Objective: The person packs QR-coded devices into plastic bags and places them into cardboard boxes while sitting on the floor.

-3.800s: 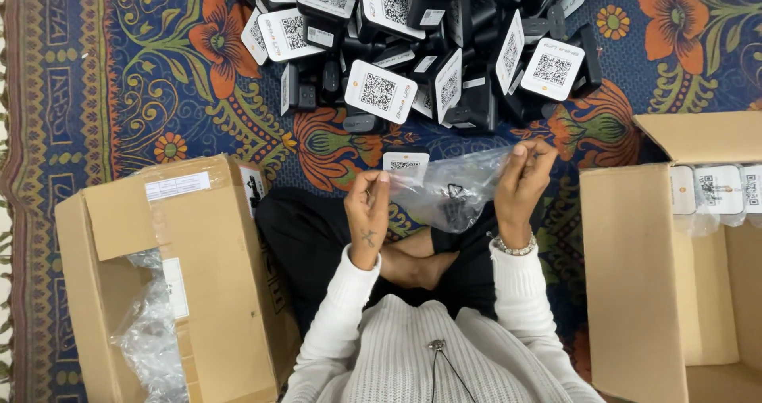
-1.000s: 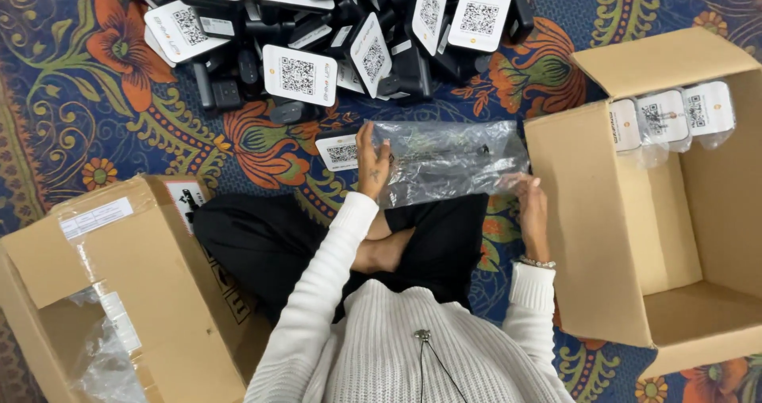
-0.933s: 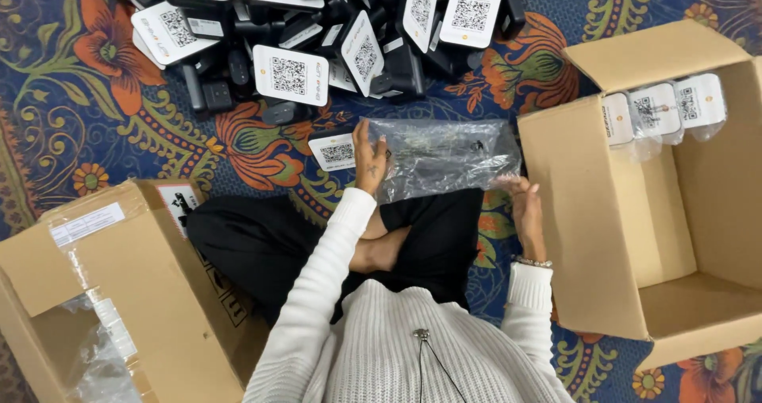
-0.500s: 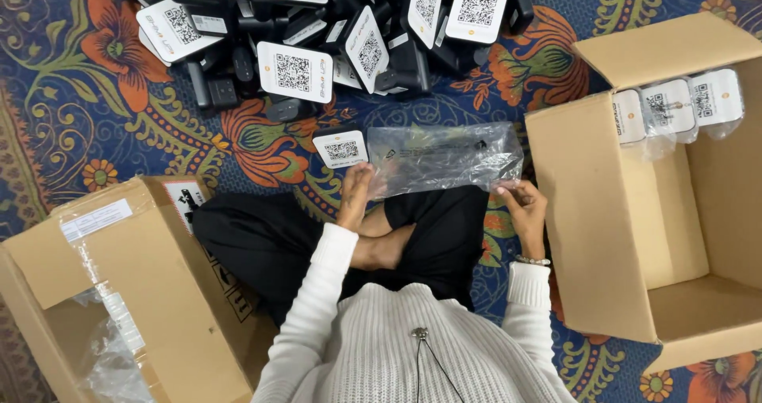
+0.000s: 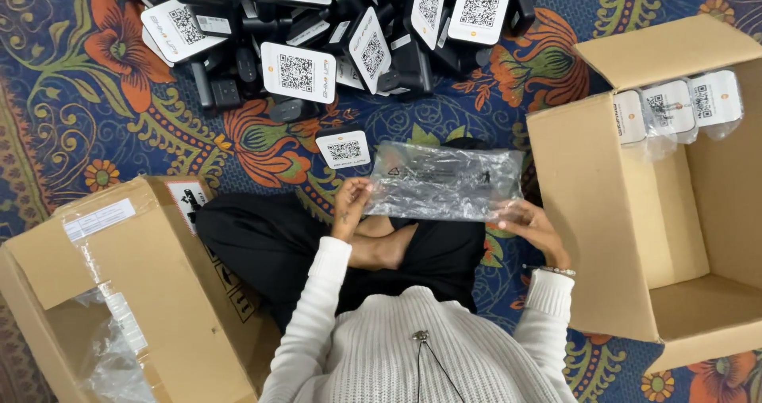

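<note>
Patterned blue-and-orange rug [image 5: 95, 133] underneath everything, spread well beyond both hands. Brown cardboard: one open box [image 5: 659, 228] just right of the right hand, a row of bagged white-labelled units [image 5: 675, 109] standing inside along its far wall; another open box [image 5: 119, 292] left of the left hand, crumpled clear film in it. Beyond the hands, a heap of black devices with white labels [image 5: 317, 38]; one loose white-labelled piece [image 5: 343, 147] lying just past the left hand.

Between the hands, a clear plastic bag [image 5: 444, 182], held flat above the crossed legs. Long axis running side to side, left hand to right hand; which end is the mouth, impossible to tell. Likely very light, limp and slick, prone to crumpling and sliding; best taken by pinching the short edges or corners.

Left hand [image 5: 352, 205]: fingers closed in a pinch on the bag's left edge. Right hand [image 5: 530, 222]: fingers loosely curled, gripping the bag's lower right corner.
</note>
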